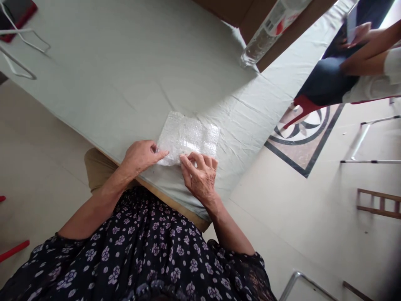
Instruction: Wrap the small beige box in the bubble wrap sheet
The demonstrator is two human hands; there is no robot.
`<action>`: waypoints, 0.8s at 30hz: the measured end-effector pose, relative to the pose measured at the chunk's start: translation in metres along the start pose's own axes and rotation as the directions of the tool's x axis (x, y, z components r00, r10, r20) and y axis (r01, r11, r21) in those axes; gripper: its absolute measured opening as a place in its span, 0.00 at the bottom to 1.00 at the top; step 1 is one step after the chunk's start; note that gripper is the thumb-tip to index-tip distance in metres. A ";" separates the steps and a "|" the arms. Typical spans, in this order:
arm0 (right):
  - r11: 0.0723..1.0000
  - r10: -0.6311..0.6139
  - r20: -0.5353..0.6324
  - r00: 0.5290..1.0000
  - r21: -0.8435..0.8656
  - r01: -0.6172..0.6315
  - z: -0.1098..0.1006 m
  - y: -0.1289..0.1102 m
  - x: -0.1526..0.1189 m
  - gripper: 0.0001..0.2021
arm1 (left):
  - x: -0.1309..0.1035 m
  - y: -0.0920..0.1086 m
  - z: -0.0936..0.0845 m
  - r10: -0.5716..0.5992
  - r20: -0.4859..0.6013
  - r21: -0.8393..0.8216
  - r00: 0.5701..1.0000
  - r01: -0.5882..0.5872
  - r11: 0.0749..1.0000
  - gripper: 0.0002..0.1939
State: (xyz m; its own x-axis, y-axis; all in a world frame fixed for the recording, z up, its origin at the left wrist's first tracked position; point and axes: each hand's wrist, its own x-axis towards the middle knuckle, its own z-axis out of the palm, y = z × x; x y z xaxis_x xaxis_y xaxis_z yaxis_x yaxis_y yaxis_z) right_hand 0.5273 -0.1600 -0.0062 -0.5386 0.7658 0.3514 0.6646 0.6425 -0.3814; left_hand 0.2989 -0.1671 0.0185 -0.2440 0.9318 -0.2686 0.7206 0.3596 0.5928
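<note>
The small square sheet of clear bubble wrap [188, 137] is judged to be very light, soft and limp; it is likely to crumple or slide on the cloth if it is pushed from one side only, and its bubbles can be burst by a hard pinch; it is best taken at an edge or corner, with the rest steadied flat.

The sheet is laid flat on the bench covered with a pale grey-green cloth [125, 83], close to the near edge, directly in front of the person; its surface is whitish and glossy, dotted with small bubbles, and its outline is roughly square with slightly uneven edges.

The left hand [140, 155] is placed at the near left corner of the sheet; its fingers [158, 154] are curled and closed, and the corner appears to be pinched between thumb and forefinger, though the contact itself is partly hidden. The right hand [200, 175] is rested on the near edge of the sheet; its fingers [189, 159] are bent and pressed down on the wrap, and whether the edge is gripped or only pressed cannot be told.

Well apart, at the far edge of the bench, a clear plastic water bottle with a white and red label [269, 31] is seen lying; white cables [21, 37] are seen at the far left corner; another person's hand holding a phone [355, 31] is seen beyond.
</note>
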 end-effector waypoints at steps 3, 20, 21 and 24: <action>1.000 -0.008 0.000 1.000 0.002 0.008 0.000 0.001 0.000 0.13 | -0.002 0.005 -0.003 0.015 0.066 -0.046 0.998 -0.012 0.999 0.19; 0.992 -0.090 0.049 0.995 -0.086 0.094 -0.009 0.002 0.007 0.09 | -0.003 0.034 0.028 0.016 0.167 -0.698 0.986 0.106 0.709 0.08; 0.991 -0.094 0.052 0.994 -0.091 0.098 -0.010 0.002 0.006 0.09 | -0.004 0.037 0.030 0.036 0.170 -0.698 0.985 0.095 0.709 0.07; 0.991 -0.105 0.036 0.994 -0.085 0.107 -0.014 0.002 0.004 0.11 | -0.005 0.046 0.034 0.082 0.185 -0.692 0.979 0.071 0.718 0.05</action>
State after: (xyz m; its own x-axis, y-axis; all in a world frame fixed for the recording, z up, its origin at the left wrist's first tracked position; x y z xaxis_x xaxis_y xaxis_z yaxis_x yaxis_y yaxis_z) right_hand 0.5340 -0.1560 0.0060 -0.6237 0.6948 0.3581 0.6446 0.7163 -0.2672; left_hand 0.3553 -0.1567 0.0218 -0.0600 0.9330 -0.3549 0.0510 0.3580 0.9323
